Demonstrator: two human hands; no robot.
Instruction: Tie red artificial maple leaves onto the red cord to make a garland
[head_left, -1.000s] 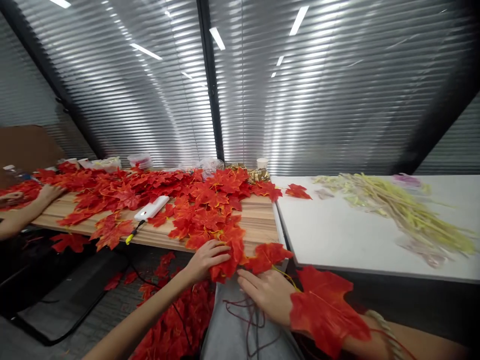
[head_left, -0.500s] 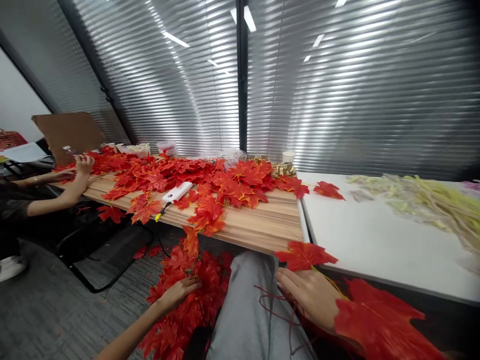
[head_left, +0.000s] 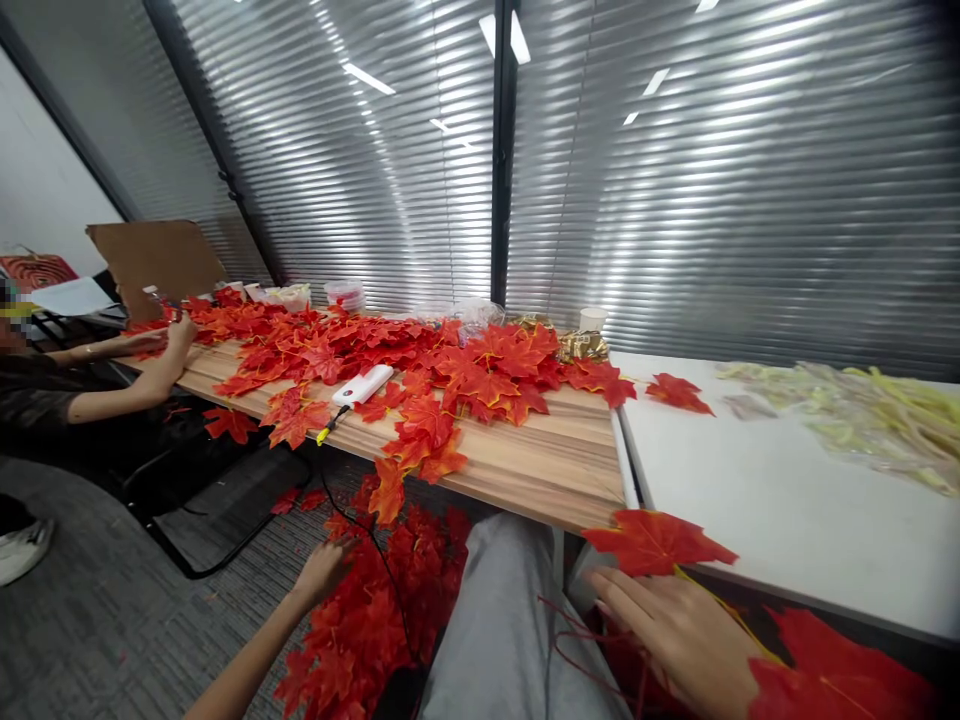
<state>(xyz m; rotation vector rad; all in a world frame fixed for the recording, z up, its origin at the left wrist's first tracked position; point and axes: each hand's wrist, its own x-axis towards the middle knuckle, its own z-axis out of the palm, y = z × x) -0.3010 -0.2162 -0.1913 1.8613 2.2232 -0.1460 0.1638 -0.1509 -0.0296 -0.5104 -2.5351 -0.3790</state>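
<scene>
My left hand (head_left: 326, 568) is beside a heap of artificial red maple leaves (head_left: 375, 610) hanging below the table edge near my knee. Its fingers reach toward the leaves and look loosely stretched, with nothing visible in them. On the right, my right hand (head_left: 675, 625) is closed by my thigh around part of a maple leaf garland. One red leaf (head_left: 664, 542) of it stands above my knuckles and a larger leaf (head_left: 836, 670) lies by my wrist, with a yellow stem between. My fingertips are partly hidden. Thin dark red cord (head_left: 577, 635) hangs loosely below this hand.
More leaves (head_left: 480, 370) cover the wooden table (head_left: 540, 460). A white power bank (head_left: 364, 385) trails a black cable (head_left: 386, 565) downward. Yellow-green strands (head_left: 847, 410) lie on the white table (head_left: 720, 480). At left, another person's hand (head_left: 178, 345) works over leaves.
My left hand has moved left and slightly up, off the middle of the leaf heap. My right hand and its leaves have shifted right and down. The view has turned slightly.
</scene>
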